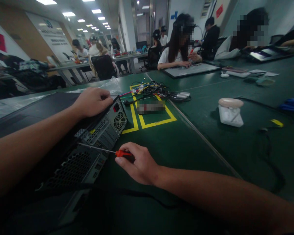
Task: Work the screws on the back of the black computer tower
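Observation:
A black computer case (101,133) lies at the left on the green table, its grey rear panel with a fan grille facing right. My left hand (94,101) rests on the top edge of the case near the fan end, its fingers curled; whether they hold anything is hidden. My right hand (138,163) is closed around the red handle of a screwdriver (124,153), just right of the case. The long thin shaft points left, and its tip is at the rear panel, near the upper edge beside the honeycomb vent.
Tangled cables (159,89) lie behind the case, near yellow tape (159,123) and a blurred-out object (150,107). A white open case (230,112) and black cords are at the right. People sit across the table.

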Demonstrator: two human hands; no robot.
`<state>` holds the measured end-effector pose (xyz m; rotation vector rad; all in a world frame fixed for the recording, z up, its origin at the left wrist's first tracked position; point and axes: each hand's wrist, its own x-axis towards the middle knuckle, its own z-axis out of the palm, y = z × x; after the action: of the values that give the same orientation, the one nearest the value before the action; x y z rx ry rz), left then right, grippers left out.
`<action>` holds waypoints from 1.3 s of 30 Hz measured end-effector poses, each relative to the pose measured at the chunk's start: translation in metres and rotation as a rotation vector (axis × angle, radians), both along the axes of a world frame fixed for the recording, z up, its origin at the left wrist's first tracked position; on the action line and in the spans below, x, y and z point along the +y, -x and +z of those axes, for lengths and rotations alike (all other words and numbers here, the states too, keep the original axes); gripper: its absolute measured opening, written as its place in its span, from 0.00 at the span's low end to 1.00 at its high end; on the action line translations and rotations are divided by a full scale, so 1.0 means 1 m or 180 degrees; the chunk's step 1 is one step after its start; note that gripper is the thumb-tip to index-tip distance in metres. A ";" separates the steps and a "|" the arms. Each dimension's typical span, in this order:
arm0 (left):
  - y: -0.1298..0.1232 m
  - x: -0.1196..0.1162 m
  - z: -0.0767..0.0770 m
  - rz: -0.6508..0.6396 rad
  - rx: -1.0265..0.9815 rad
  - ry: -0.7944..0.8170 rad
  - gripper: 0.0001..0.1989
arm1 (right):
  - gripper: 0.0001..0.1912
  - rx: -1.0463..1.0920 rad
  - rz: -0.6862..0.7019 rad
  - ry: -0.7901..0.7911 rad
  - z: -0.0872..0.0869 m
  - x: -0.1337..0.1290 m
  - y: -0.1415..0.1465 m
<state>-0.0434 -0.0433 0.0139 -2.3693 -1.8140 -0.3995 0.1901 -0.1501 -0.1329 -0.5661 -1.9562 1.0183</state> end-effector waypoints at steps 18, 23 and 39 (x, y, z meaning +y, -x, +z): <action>-0.003 -0.001 0.001 0.0016 0.0010 0.0008 0.16 | 0.08 0.0077 -0.0019 0.0009 -0.003 0.000 0.003; 0.002 0.001 -0.001 -0.0012 0.0020 -0.0049 0.17 | 0.09 0.0027 0.0010 0.0065 -0.003 0.000 0.003; -0.001 -0.001 0.001 0.0012 -0.0017 0.0016 0.15 | 0.09 0.0157 0.0111 0.0237 0.001 -0.002 0.002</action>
<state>-0.0423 -0.0440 0.0148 -2.3702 -1.8236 -0.4018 0.1883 -0.1520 -0.1323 -0.5446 -1.8972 1.1203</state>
